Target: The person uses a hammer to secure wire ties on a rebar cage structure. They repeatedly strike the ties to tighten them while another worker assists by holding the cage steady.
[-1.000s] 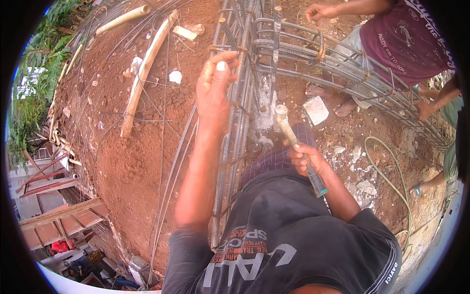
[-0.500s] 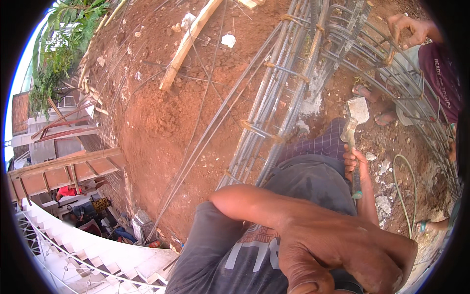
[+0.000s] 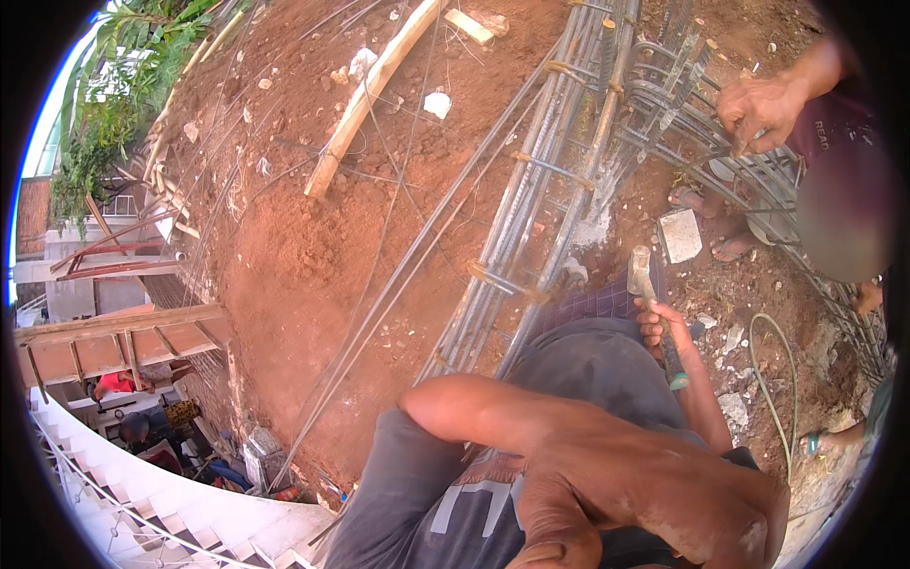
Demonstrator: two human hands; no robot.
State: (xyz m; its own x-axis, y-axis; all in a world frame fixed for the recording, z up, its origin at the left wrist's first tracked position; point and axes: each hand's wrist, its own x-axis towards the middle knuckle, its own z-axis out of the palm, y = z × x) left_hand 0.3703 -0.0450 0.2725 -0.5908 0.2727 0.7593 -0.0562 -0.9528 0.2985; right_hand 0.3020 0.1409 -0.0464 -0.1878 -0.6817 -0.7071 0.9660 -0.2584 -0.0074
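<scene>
My right hand (image 3: 656, 327) is closed around a hammer (image 3: 642, 269), just beyond my knee. The hammer's worn metal head points away from me, and a green piece (image 3: 679, 380) shows at the lower part of its handle. Close to the camera, my left hand (image 3: 654, 484) is bent at the wrist across my lap. Its fingers run out of sight at the lower edge, so I cannot see whether they hold anything. A pale concrete block (image 3: 680, 236) rests on the soil beyond the hammer head.
Tied rebar cages (image 3: 559, 180) run ahead and along the right. There a co-worker's hand (image 3: 763, 109) is over the bars. A wooden plank (image 3: 370, 100) lies on red soil. A thin hose (image 3: 773, 379) loops at right; white stairs (image 3: 180, 493) descend at lower left.
My right hand and the hammer have shifted slightly left and nearer, and the hammer head now shows apart from the block. The co-worker leans in, their hand lower over the bars.
</scene>
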